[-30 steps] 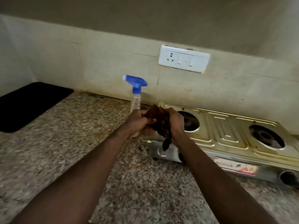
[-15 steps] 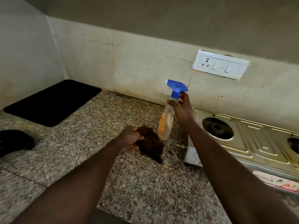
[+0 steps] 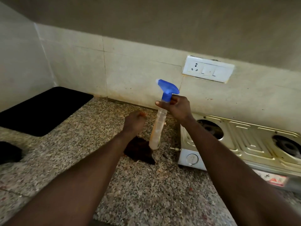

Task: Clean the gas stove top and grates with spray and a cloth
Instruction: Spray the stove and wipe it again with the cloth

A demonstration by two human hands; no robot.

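Note:
My right hand (image 3: 178, 107) grips the neck of a clear spray bottle (image 3: 158, 128) with a blue trigger head, holding it tilted above the counter just left of the stove. A dark brown cloth (image 3: 138, 151) lies crumpled on the speckled counter beside the bottle's base. Above the cloth, apart from it, my left hand (image 3: 135, 122) hovers blurred with curled fingers and nothing visible in them. The steel two-burner gas stove (image 3: 244, 142) sits at the right, its burner openings bare with no grates on them.
A black mat (image 3: 42, 110) lies in the back left corner of the granite counter (image 3: 146, 193). A dark object (image 3: 8, 152) shows at the left edge. A white switch socket (image 3: 208, 69) is on the tiled wall above the stove.
My left hand let go of the cloth, which now lies on the counter, and rose above it. My right hand lifted the spray bottle higher by its neck.

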